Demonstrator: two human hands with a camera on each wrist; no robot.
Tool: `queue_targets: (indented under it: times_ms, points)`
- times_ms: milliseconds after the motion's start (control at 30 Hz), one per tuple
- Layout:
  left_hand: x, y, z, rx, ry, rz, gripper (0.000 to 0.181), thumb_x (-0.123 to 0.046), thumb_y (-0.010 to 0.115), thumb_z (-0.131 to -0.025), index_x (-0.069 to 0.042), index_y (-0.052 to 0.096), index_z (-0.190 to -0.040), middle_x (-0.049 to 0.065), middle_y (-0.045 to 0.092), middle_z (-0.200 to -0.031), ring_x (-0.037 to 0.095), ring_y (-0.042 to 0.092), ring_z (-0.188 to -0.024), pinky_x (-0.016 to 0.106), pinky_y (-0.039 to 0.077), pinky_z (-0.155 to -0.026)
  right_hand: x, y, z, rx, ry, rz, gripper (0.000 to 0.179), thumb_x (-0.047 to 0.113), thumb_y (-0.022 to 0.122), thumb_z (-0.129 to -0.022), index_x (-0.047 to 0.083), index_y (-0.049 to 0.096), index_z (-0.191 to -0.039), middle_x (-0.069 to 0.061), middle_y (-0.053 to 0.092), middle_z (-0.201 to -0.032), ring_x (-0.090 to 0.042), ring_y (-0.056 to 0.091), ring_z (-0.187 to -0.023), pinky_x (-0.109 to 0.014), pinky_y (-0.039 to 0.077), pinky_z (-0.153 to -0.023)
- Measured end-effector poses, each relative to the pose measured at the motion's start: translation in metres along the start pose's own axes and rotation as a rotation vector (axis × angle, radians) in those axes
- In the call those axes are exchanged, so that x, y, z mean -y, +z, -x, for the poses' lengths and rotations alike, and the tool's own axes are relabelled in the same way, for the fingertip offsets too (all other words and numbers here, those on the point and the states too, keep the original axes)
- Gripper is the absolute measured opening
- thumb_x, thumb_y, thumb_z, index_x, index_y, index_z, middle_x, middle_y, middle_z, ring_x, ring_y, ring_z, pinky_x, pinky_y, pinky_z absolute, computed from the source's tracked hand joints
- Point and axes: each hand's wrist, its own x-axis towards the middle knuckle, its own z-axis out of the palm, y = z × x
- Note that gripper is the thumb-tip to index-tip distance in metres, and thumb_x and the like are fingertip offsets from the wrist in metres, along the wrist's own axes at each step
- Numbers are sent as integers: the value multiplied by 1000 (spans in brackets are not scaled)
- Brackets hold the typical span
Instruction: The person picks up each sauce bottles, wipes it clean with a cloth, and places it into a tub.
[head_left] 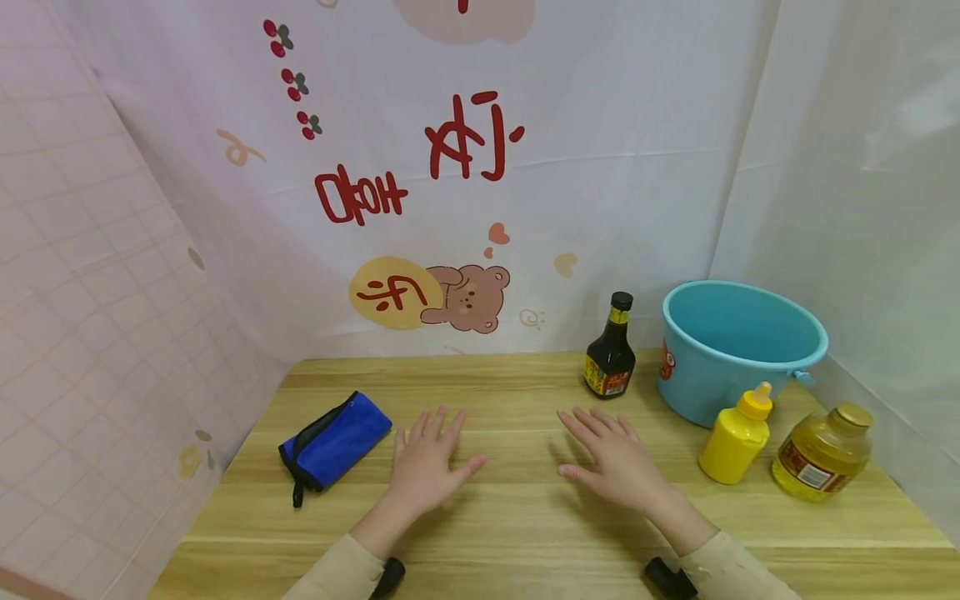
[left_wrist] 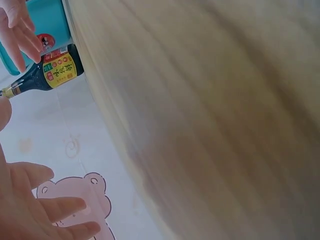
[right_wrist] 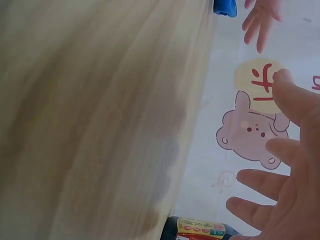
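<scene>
In the head view my left hand (head_left: pixel 427 467) hovers palm down over the wooden table with its fingers spread, holding nothing. Nearest to it, on its left, lies a rolled blue bundle (head_left: pixel 341 442) with black trim and a small black tab. My right hand (head_left: pixel 617 462) is likewise spread above the table and holds nothing. Behind the right hand stands a dark sauce bottle (head_left: pixel 611 358) with a black cap and a yellow and red label. To that hand's right is a yellow squeeze bottle (head_left: pixel 735 437) with a pointed tip. Both wrist views show fingers apart from any object.
A light blue bucket (head_left: pixel 705 383) stands at the back right of the table (head_left: pixel 510 533). In front of it, near the right edge, is a jar of yellow liquid (head_left: pixel 821 454) with a gold lid. A printed white cloth (head_left: pixel 637 208) hangs behind the table.
</scene>
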Motion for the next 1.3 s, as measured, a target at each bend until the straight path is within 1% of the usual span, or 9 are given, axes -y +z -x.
queue_targets:
  times_ms: [167,300,433,533,600,733,800,1067,1300]
  points:
    - [7,-2,1,-69,16,32,74,-60,63,-88,-16,51,-146,20,46,-147,46,39,-134,73,23,-104,3,0,-3,-26,-7,-37,74,41,77,-85,13,49,-148,-19,52,-143,-45,45,-130,-73,24,-104]
    - [14,-3,2,-125,29,51,71,-56,68,-87,-12,56,-141,20,52,-142,46,44,-129,71,25,-103,5,1,-5,-46,6,-72,71,38,78,-85,12,51,-146,-18,53,-141,-45,46,-130,-72,22,-106]
    - [21,-5,2,-160,34,53,69,-54,71,-85,-10,59,-138,20,56,-137,45,47,-124,68,27,-101,5,2,-6,-79,10,-105,70,35,79,-84,12,52,-145,-17,56,-139,-45,47,-129,-71,23,-106]
    - [26,-8,3,-173,27,42,67,-51,73,-85,-9,60,-136,20,57,-135,45,47,-123,67,28,-99,5,2,-6,-113,-3,-132,68,31,81,-83,11,54,-143,-16,58,-136,-43,50,-126,-69,26,-105]
    - [30,-11,4,-178,14,38,67,-49,75,-84,-9,61,-135,20,57,-134,45,47,-123,66,29,-98,5,1,-6,-138,-11,-147,67,30,81,-83,12,55,-142,-15,60,-134,-41,52,-125,-68,30,-104]
    - [38,-17,4,-181,-11,22,66,-48,75,-84,-10,60,-137,19,56,-135,46,45,-124,66,28,-99,6,-1,-8,-179,-23,-172,64,28,81,-84,12,57,-141,-12,62,-131,-37,54,-122,-64,38,-99]
    - [42,-20,4,-179,-24,10,67,-48,75,-85,-11,59,-138,19,56,-136,45,45,-125,66,27,-100,6,-2,-9,-191,-24,-182,62,28,80,-85,12,58,-140,-11,63,-131,-36,55,-121,-62,40,-98]
    - [62,-27,5,-228,-31,-31,63,-48,76,-84,-10,63,-133,18,59,-131,43,46,-120,64,27,-100,7,-7,-12,-239,-22,-218,61,23,82,-82,7,60,-137,-12,63,-130,-37,56,-119,-58,41,-98]
    - [82,-31,7,-237,-45,-35,61,-44,77,-84,-8,64,-131,18,60,-129,43,46,-121,66,27,-99,-1,-6,-13,-267,-9,-206,59,23,81,-83,8,60,-137,-13,64,-130,-36,58,-115,-56,41,-98]
